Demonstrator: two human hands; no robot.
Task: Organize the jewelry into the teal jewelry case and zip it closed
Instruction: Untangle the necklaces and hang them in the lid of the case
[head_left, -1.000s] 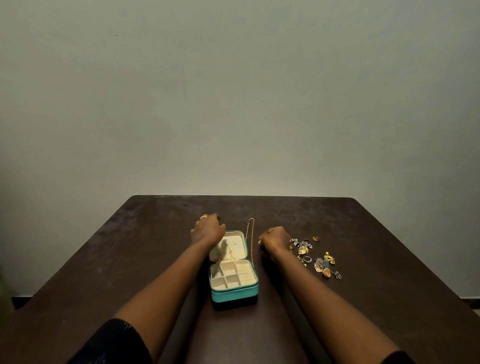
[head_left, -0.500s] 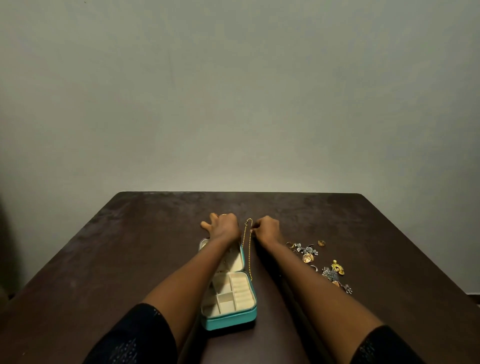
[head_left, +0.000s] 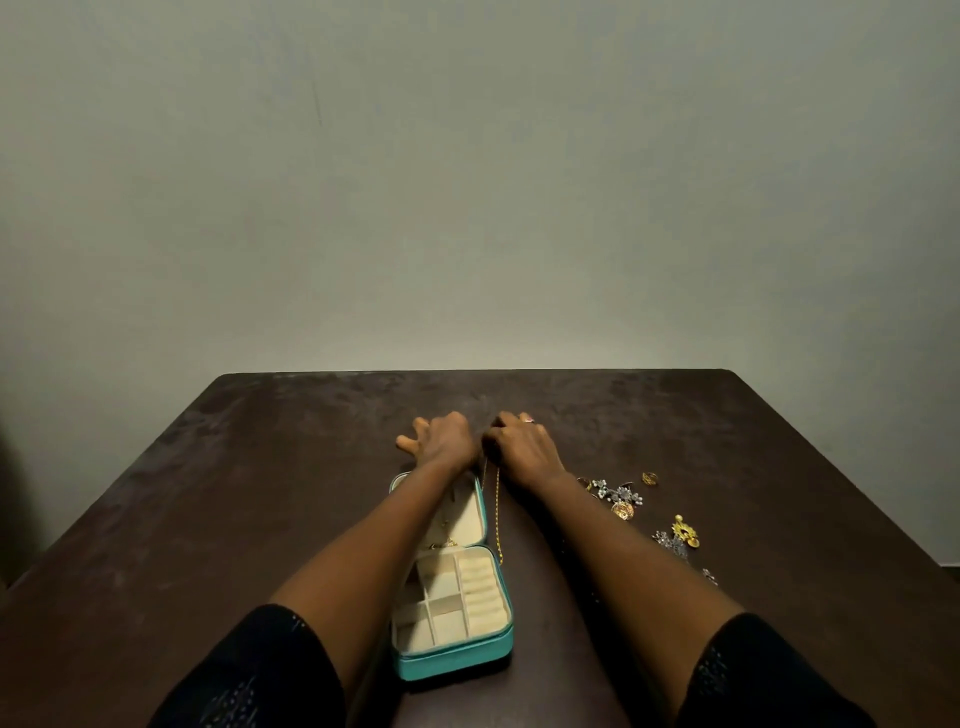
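- teal case (head_left: 453, 660) sits open on the desk (head_left: 208, 519), right in front of you, lid laid flat on the far side
- tray compartments look bare; one small gold piece (head_left: 442, 543) lies at the lid's near edge, too small to identify
- gold chain (head_left: 497, 519) runs along the case's right edge, outside it, on the desk
- your right hand (head_left: 524, 449) is past the lid, fingers curled together at the chain's far end; reads as a pinch on it
- your left hand (head_left: 441, 441) is just beside it, outer fingers (head_left: 408, 442) splayed apart; thumb side is hidden, so i can't tell if it grips anything
- loose jewelry (head_left: 621, 496) is scattered on the desk right of your right forearm, well apart from the case
- progress: early, i'd say; chain and the whole pile are left to stow, then shut the lid and zip
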